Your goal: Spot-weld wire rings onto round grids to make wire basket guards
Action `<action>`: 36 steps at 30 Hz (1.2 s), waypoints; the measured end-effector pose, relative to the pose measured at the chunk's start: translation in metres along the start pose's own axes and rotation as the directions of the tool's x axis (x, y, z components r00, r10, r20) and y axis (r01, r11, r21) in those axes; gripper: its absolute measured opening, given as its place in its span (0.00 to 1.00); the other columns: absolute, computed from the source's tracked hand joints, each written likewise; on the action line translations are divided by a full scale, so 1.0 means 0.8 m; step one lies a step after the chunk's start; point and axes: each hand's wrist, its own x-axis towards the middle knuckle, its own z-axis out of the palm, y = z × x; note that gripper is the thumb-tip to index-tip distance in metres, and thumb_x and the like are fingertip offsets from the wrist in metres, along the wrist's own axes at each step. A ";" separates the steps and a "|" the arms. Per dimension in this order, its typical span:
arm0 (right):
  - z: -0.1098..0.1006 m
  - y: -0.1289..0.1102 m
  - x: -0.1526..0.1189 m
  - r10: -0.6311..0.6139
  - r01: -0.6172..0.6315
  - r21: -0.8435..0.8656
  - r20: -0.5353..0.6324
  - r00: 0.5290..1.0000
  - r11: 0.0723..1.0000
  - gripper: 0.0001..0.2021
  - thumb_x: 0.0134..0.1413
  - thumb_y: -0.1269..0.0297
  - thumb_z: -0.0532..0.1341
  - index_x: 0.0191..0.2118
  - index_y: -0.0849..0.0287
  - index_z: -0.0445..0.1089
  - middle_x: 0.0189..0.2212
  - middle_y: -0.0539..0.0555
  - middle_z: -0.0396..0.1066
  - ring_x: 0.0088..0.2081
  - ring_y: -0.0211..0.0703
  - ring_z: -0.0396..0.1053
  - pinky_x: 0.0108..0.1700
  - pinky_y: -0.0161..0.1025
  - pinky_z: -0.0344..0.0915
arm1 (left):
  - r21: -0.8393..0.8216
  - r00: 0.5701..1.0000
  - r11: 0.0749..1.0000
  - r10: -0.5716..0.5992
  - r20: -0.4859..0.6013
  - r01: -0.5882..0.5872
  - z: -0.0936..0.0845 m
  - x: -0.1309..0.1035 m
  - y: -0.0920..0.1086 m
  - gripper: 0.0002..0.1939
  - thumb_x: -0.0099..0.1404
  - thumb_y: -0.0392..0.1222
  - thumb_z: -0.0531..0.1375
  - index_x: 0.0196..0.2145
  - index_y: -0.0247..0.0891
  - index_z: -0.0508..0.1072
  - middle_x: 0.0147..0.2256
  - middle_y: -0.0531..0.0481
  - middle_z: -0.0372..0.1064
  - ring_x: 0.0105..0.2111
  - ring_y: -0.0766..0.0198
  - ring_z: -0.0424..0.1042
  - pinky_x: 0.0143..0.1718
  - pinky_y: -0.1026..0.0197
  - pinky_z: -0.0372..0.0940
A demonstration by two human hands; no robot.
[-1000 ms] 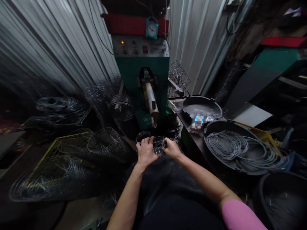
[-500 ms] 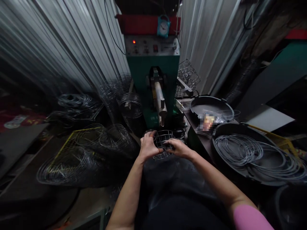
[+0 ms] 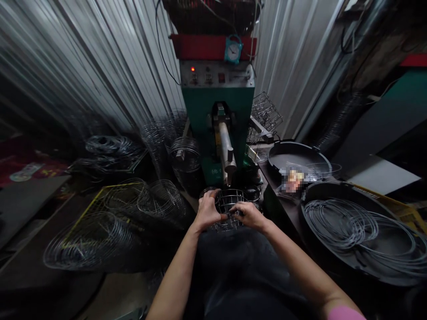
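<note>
A round wire basket point(image 3: 232, 195) of shiny metal sits low between my hands, below the tip of the spot welder's arm point(image 3: 227, 146). My left hand point(image 3: 208, 211) grips its left side, with the fingers over the rim and the thumb stretched toward the middle. At the near right side, my right hand point(image 3: 248, 213) is closed with its fingers curled in at the wire. Both hands' fingertips are dark and partly hidden, so any small piece between them cannot be made out. The basket's lower part is dim.
The green welding machine point(image 3: 200, 115) with a teal clock point(image 3: 232, 50) stands ahead. Stacks of wire rings point(image 3: 93, 240) fill the left. On the right are a black tray point(image 3: 313, 195) holding wire hoops point(image 3: 336, 222) and a smaller round tray point(image 3: 293, 146) behind it.
The camera view has tilted, so the whole scene sits a little lower and further right. Both hands keep nearly the same hold at the wire basket.
</note>
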 end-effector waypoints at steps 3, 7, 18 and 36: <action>-0.002 0.005 0.005 -0.006 0.006 0.016 0.012 1.000 1.000 0.08 0.47 0.73 0.62 0.36 0.59 0.72 0.33 0.54 0.73 0.35 0.40 0.71 0.37 0.35 0.67 | -0.003 1.000 1.000 0.003 -0.003 -0.003 0.003 0.006 -0.005 0.43 0.37 0.41 0.68 0.53 0.40 0.60 0.50 0.45 0.60 0.52 0.51 0.60 0.53 0.50 0.55; -0.001 0.013 0.007 -0.023 0.023 0.003 0.013 1.000 1.000 0.08 0.49 0.73 0.62 0.37 0.59 0.72 0.33 0.54 0.73 0.35 0.41 0.71 0.38 0.36 0.67 | -0.003 1.000 1.000 -0.004 -0.004 0.004 0.009 0.010 -0.009 0.43 0.37 0.40 0.68 0.53 0.40 0.59 0.50 0.44 0.60 0.52 0.51 0.59 0.53 0.50 0.55; 0.005 0.023 0.017 -0.071 0.065 -0.106 -0.052 0.996 0.992 0.14 0.46 0.79 0.60 0.39 0.59 0.72 0.34 0.55 0.73 0.36 0.41 0.71 0.37 0.34 0.67 | -0.030 1.000 0.999 0.025 -0.008 -0.025 0.003 0.028 -0.013 0.42 0.38 0.40 0.67 0.53 0.40 0.60 0.49 0.45 0.60 0.51 0.51 0.60 0.53 0.50 0.55; 0.003 0.035 0.054 0.102 -0.132 -0.153 -0.189 0.977 0.979 0.17 0.44 0.82 0.58 0.39 0.56 0.72 0.40 0.54 0.72 0.42 0.44 0.70 0.44 0.38 0.66 | 0.026 0.990 0.989 -0.143 -0.005 0.143 0.009 0.076 -0.018 0.43 0.40 0.44 0.67 0.55 0.39 0.60 0.49 0.43 0.62 0.50 0.49 0.62 0.49 0.52 0.59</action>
